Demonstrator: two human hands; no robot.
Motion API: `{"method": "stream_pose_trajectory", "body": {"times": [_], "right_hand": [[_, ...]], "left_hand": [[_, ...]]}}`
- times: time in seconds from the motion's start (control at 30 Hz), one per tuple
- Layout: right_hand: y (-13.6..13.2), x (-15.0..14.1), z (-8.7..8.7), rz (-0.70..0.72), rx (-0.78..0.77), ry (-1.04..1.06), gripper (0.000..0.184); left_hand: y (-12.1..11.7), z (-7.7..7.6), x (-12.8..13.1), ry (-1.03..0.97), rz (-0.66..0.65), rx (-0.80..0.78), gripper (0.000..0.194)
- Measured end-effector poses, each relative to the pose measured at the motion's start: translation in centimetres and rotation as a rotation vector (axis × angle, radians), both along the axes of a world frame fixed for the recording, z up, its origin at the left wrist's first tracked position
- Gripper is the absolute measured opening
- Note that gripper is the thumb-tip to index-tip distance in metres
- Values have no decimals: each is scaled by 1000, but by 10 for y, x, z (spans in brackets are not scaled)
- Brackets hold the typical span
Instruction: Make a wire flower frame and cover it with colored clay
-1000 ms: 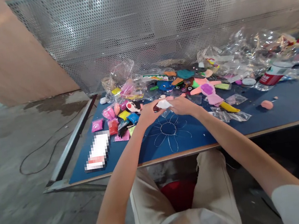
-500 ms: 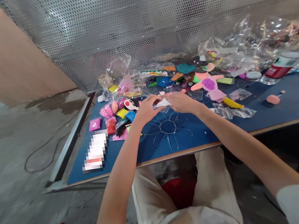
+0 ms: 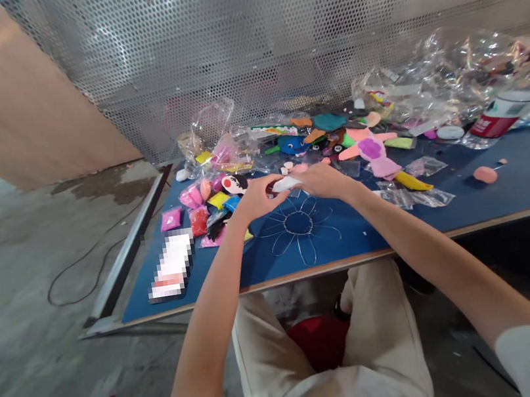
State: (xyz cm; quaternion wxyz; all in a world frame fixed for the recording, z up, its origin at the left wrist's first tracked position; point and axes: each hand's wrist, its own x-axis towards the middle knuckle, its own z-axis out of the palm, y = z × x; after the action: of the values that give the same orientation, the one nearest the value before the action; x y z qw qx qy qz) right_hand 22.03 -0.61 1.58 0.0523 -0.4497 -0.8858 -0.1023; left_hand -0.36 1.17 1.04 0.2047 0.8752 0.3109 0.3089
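My left hand [image 3: 256, 198] and my right hand [image 3: 323, 180] meet above the blue table [image 3: 517, 187], both pinching a small lump of white clay [image 3: 285, 183] between their fingers. Directly below the hands a wire flower frame [image 3: 299, 225] lies flat on the table. Small packets of coloured clay [image 3: 197, 210] lie just left of my left hand. Finished clay figures [image 3: 367, 151] and a black-haired clay head [image 3: 233, 183] sit just beyond the hands.
Crumpled clear plastic bags [image 3: 442, 86] pile along the back under a perforated metal panel [image 3: 270, 32]. A red-labelled container [image 3: 499, 116] and a pink clay lump [image 3: 484, 175] lie at the right. A blurred white card [image 3: 172, 267] rests near the left edge. A cable [image 3: 80, 266] crosses the floor.
Both hands stay together on the white clay, working it slightly; the lump looks flatter and lower between the fingers. The camera has shifted a little.
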Motion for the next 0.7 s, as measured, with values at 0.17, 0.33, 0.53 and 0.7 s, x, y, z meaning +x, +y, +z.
{"method": "stream_pose_trajectory", "body": {"times": [0.17,0.33,0.53,0.7], "right_hand": [[-1,-2,0,-35,-25,-58,34],[-3,-7,-4,28,-42,-105,36],[0,0,0,-45,-37,-42,39],[6,26,5,-331,2,107,44]], "left_hand": [[3,-4,2,58,58,8,41],[6,-10,-1,186,62,47,44],[10,-6,-10,181,95,98,41],[25,-3,-28,-339,386,70,66]]}}
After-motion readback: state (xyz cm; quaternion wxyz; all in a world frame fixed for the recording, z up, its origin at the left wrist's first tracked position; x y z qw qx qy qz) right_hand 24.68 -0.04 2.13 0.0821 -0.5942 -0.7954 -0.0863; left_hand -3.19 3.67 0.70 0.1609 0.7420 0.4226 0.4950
